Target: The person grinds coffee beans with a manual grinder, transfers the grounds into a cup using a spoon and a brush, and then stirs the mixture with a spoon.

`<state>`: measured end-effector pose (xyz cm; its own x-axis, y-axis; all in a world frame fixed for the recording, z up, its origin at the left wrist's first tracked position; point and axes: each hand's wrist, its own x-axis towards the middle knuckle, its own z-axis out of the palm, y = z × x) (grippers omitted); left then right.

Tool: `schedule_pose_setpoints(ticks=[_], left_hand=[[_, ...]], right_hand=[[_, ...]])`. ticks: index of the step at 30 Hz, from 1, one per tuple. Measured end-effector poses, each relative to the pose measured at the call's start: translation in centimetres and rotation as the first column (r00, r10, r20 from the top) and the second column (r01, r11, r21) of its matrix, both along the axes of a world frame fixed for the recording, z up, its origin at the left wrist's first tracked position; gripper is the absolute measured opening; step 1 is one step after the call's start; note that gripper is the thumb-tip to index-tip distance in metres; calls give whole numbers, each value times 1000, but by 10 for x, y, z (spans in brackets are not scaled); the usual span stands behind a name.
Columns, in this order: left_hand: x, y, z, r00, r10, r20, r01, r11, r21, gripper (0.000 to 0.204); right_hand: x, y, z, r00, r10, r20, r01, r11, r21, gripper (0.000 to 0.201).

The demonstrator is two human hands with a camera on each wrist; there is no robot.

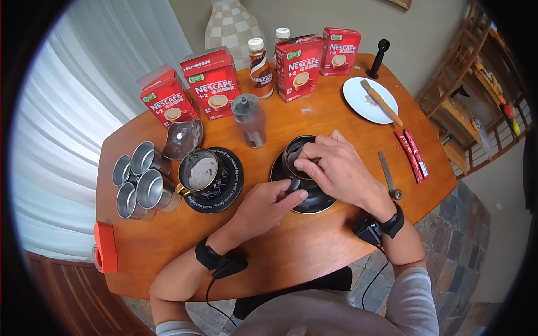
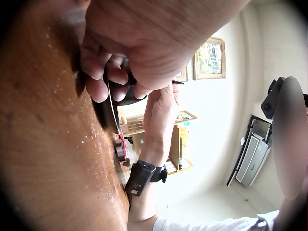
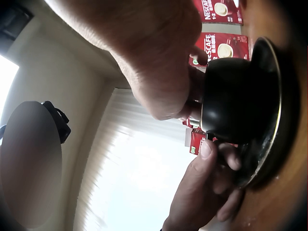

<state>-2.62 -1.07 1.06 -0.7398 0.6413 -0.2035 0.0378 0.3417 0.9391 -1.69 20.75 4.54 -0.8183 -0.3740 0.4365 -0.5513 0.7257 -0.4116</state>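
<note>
A black cup [image 1: 292,158] stands on a black gold-rimmed saucer [image 1: 309,203]. My left hand [image 1: 263,208] holds its handle, thumb on top; in the left wrist view the fingers of that hand [image 2: 113,77] curl near the saucer's edge [image 2: 113,113]. Over the cup's mouth is my right hand [image 1: 343,171], with bent fingers reaching inside the rim. The right wrist view has the cup [image 3: 228,98] side-on, the right hand [image 3: 159,62] over its opening and the left hand [image 3: 195,192] at its handle. Whatever the right fingertips pinch is hidden.
Left of the cup are a gold-handled cup of greyish powder [image 1: 200,170], metal cups [image 1: 152,190] and a glass bowl [image 1: 184,138]. Behind stand a grinder [image 1: 249,120], red boxes [image 1: 300,67] and a bottle [image 1: 260,70]. Rightward lie a plate with a brush [image 1: 358,106], sachets [image 1: 412,157] and a spoon [image 1: 386,171].
</note>
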Motion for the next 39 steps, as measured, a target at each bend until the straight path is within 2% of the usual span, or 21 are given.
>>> schedule_pose_setpoints(ticks=[3,6,9,15,18,39], left_hand=[[0,0,1,1000,0,-13,0,1000,-11,35],[0,0,-1,1000,5,-15,-5,1000,-1,36],[0,0,-1,1000,2,-16,-2,1000,-3,36],[-1,-1,-1,1000,-13,-21,13,1000,-12,34],[-1,-1,0,999,-37,-24,37,999,-26,32],[0,0,-3,1000,8,-17,-8,1000,-3,36]], right_hand=[[-1,1,-2,998,-27,-59,27,1000,8,18],[0,3,4,998,-61,-11,62,996,57,17],[-1,2,0,999,6,-44,-6,1000,4,17],[0,3,4,999,-48,-13,49,997,56,17],[1,0,6,1000,10,-8,-10,1000,15,17],[4,-3,4,1000,26,-9,-25,996,81,17]])
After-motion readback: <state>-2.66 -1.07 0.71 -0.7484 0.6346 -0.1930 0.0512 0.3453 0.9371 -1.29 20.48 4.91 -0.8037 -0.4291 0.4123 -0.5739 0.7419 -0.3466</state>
